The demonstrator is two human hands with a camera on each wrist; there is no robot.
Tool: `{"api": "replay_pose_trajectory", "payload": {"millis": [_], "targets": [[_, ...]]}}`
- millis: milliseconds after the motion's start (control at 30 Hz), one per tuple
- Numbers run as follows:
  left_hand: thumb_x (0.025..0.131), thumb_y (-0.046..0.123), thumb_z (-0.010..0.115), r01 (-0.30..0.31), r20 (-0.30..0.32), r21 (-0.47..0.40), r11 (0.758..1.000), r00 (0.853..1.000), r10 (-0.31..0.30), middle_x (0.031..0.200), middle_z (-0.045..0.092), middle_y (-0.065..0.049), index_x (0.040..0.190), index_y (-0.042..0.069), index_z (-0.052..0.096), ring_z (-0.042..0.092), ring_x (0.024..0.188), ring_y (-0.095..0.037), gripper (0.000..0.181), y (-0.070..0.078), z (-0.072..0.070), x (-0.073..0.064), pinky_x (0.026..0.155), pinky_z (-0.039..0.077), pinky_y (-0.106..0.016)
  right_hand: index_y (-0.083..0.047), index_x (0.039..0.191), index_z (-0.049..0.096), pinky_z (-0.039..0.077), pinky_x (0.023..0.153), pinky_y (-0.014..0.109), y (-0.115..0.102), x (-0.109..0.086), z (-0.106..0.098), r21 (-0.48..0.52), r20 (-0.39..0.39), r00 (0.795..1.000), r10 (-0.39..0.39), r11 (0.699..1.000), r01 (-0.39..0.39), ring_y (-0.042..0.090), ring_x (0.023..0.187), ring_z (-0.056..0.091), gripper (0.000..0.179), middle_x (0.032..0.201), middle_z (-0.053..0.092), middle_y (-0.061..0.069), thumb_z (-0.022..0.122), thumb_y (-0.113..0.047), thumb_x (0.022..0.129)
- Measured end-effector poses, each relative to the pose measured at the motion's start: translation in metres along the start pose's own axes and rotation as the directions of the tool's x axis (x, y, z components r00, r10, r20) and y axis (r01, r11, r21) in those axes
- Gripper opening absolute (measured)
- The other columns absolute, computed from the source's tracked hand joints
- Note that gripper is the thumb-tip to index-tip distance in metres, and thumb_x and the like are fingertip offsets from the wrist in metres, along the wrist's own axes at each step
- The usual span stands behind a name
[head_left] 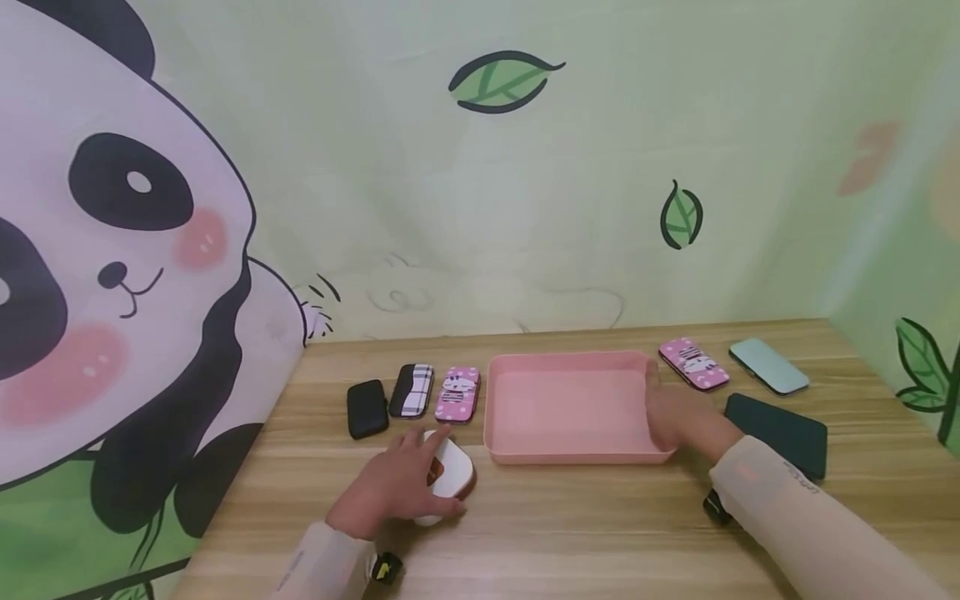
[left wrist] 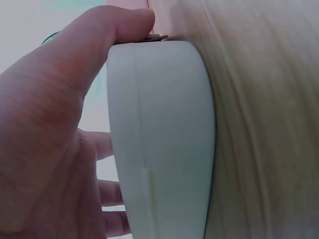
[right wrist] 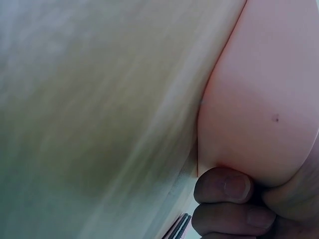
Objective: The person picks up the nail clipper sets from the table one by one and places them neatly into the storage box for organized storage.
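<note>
- Case (head_left: 455, 465), white, eight o'clock from pink tray (head_left: 570, 408): fingers of left hand (head_left: 401, 479) grip its edges — best kept level.
- Right hand (head_left: 684, 417): fingers grip tray's three o'clock wall — brace steadily.

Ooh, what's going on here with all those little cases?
Somebody is using both hands at a table. Their left hand holds a white case, with the fingers and thumb around it. Their right hand grips the right end of a pink tray. Left of the tray lie a black case, a plaid case and a pink case. Right of it are another pink one, a pale blue one and a dark one.
</note>
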State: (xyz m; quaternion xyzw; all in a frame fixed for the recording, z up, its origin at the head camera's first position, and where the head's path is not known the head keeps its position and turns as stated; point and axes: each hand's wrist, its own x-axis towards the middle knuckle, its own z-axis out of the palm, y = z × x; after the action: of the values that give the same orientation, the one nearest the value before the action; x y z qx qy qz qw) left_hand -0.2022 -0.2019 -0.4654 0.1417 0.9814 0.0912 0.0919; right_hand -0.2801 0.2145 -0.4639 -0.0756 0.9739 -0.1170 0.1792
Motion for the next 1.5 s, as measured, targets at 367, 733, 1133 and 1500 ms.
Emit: {"api": "replay_pose_trajectory", "payload": {"millis": [367, 733, 1133, 1500], "targets": [[0.062, 0.075, 0.077, -0.043, -0.035, 0.02, 0.999, 0.998, 0.044, 0.143, 0.049, -0.017, 0.156, 0.026, 0.036, 0.055, 0.111, -0.032, 0.113, -0.004, 0.0, 0.001, 0.086, 0.052, -0.049, 0.004, 0.155, -0.017, 0.037, 0.046, 0.028, -0.003, -0.001, -0.001, 0.014, -0.003, 1.0, 0.009, 1.0, -0.009, 0.019, 0.047, 0.044, 0.087, 0.065, 0.055, 0.009, 0.047, -0.012, 0.098], [0.064, 0.072, 0.075, -0.101, -0.056, 0.045, 0.994, 0.993, 0.104, 0.139, 0.049, -0.015, 0.155, 0.026, 0.037, 0.053, 0.11, -0.029, 0.109, -0.004, -0.011, 0.007, 0.084, 0.053, -0.045, 0.003, 0.155, -0.017, 0.036, 0.045, 0.027, -0.004, -0.002, -0.001, -0.003, -0.005, 1.0, 0.019, 1.0, -0.019, 0.019, 0.048, 0.045, 0.09, 0.066, 0.054, 0.009, 0.05, -0.012, 0.098], [0.066, 0.073, 0.073, -0.112, -0.094, 0.102, 0.988, 0.988, 0.122, 0.147, 0.045, -0.015, 0.154, 0.027, 0.038, 0.053, 0.113, -0.031, 0.105, 0.01, -0.032, 0.02, 0.082, 0.054, -0.049, 0.002, 0.155, -0.017, 0.037, 0.046, 0.028, -0.004, -0.004, -0.002, 0.007, -0.002, 1.0, 0.017, 1.0, -0.017, 0.02, 0.048, 0.046, 0.088, 0.066, 0.054, 0.009, 0.049, -0.014, 0.099], [0.067, 0.071, 0.073, -0.148, -0.109, 0.116, 0.982, 0.981, 0.161, 0.144, 0.046, -0.013, 0.155, 0.03, 0.037, 0.052, 0.108, -0.027, 0.104, 0.022, -0.051, 0.031, 0.076, 0.053, -0.04, 0.001, 0.156, -0.018, 0.038, 0.046, 0.027, -0.005, -0.004, -0.003, 0.054, 0.006, 1.0, 0.03, 0.998, -0.03, 0.022, 0.049, 0.049, 0.088, 0.068, 0.055, 0.011, 0.049, -0.016, 0.1]]}}
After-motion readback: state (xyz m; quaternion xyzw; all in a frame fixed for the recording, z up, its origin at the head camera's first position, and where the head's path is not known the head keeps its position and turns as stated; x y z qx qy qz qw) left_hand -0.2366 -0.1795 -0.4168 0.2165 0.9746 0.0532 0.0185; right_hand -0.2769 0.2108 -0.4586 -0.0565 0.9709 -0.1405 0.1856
